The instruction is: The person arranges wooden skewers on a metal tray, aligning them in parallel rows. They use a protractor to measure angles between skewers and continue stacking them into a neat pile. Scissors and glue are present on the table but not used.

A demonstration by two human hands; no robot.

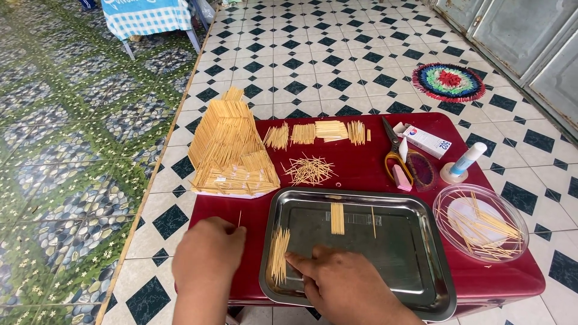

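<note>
- The left hand [208, 253] pinches a single thin stick [239, 218] upright between its fingertips, over the red table [361, 168].
- The right hand [343, 286] grasps nothing; its forefinger presses flat on the steel tray [421, 259], touching a row of sticks [279, 256].
- A smaller glued strip [337, 218] lies mid-tray.
- Behind stand a stick-built roof [229, 150], loose sticks [310, 170], scissors [394, 153] and a glue bottle [463, 161].
</note>
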